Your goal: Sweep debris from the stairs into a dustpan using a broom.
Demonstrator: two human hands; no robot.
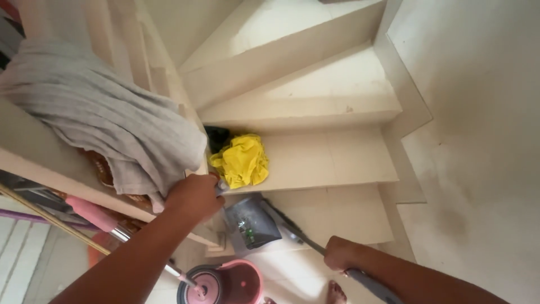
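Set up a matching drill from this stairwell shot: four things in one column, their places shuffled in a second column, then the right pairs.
Things:
1. crumpled yellow cloth
2. grey striped fabric
3. pink round mop bucket
4. grey plastic dustpan

Places:
A. at the bottom edge of the view, below the steps
B. draped over the railing ledge
C. on a step, beside a dark bundle
D. on the lowest step, by the left hand

Pairs: 1-C, 2-B, 3-A, 4-D

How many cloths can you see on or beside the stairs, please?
2: a yellow cloth crumpled on a step, and a grey cloth draped over the ledge at left. A dark bundle behind the yellow one may be another.
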